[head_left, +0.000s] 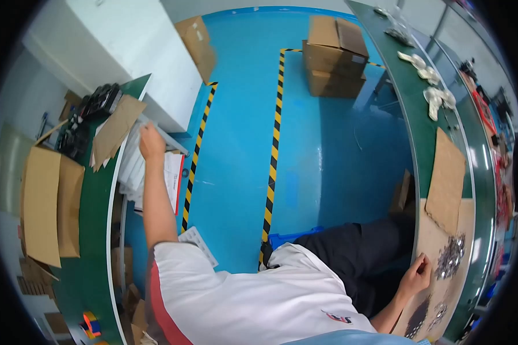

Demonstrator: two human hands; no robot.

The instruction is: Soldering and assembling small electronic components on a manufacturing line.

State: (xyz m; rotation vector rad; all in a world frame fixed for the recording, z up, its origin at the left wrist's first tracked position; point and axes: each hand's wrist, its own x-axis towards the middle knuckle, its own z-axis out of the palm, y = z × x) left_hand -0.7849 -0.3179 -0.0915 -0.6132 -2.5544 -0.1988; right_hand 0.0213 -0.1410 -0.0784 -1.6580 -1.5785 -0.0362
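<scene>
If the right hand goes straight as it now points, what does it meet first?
Probably the flat brown cardboard, though the small metal parts lie close beside that line; height is unclear.

Your left grip (151,142) covers part of the pale stack (132,167) under it, so you can't tell how your fingers touch it. Your right grip (415,276) is curled, and you can't see if something tiny sits inside. The little shiny bits (450,259) near it are too small to tell one by one. Your dark pants (357,247) and white shirt (253,305) hide most of a blue thing (293,236). The bottom edge cuts off the left bench (89,253).
</scene>
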